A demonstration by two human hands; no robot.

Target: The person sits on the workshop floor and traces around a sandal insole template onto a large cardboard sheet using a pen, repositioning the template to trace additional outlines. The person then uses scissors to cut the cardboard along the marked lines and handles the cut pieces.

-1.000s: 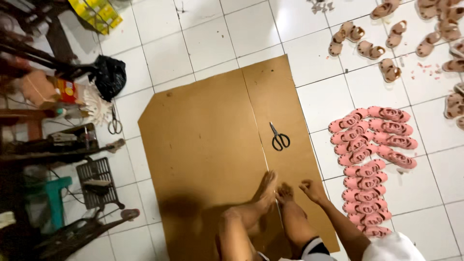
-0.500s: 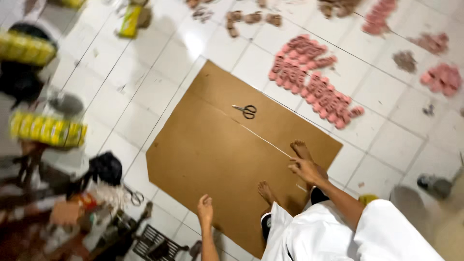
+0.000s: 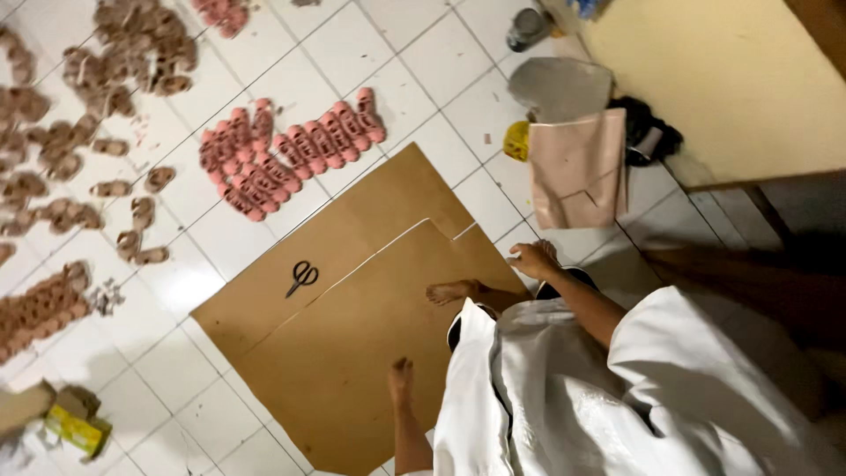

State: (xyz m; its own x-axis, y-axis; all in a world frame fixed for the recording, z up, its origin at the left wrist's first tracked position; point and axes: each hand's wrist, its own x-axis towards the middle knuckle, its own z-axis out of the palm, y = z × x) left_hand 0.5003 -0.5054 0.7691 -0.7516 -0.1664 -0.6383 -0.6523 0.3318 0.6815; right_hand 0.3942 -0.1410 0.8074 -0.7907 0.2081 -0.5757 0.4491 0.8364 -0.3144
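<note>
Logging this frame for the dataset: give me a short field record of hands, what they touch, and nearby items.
left hand: flat on the brown cardboard sheet, open, holding nothing
right hand: at the cardboard's right edge, beside the foot; contact unclear
bare foot: resting on the cardboard
scissors: black, lying on the cardboard, apart from both hands
pink sandal pieces: in rows on the white tile floor
pink sheet: on the floor beyond the right hand

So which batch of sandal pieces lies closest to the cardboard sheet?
The pink batch, in overlapping rows just off the cardboard sheet; the brown batches lie farther away.
</note>
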